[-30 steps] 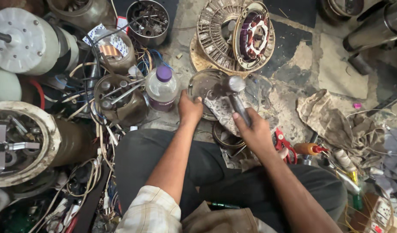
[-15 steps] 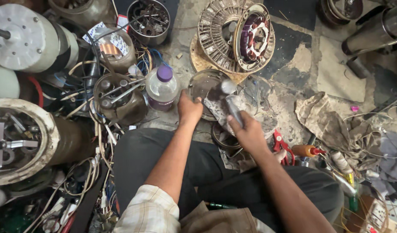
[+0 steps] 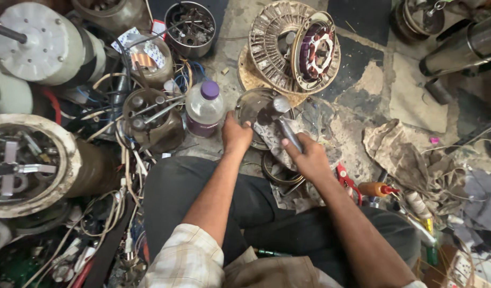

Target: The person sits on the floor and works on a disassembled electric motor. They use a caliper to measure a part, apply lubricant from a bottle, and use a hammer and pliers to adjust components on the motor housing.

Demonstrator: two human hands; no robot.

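Grey metal cover (image 3: 253, 109), round and grimy, down on the floor (image 3: 379, 80) between the knees. Left hand (image 3: 236, 134) clamped on its near rim, grip closed tight, steadying it. Right hand (image 3: 308, 156) wrapped around a hammer (image 3: 286, 128), head resting at the cover's far edge over a dirty rag (image 3: 275, 140). Looks like mid-tapping, working the cover loose. Next blow, by the look of it, needs a firm hold and careful aim near the thumb. Purple-capped bottle (image 3: 204, 109) just left; wound stator (image 3: 315, 53) beyond.

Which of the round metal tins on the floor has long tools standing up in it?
The brown tin beside the purple-capped bottle; the steel one farther back holds only small loose parts.
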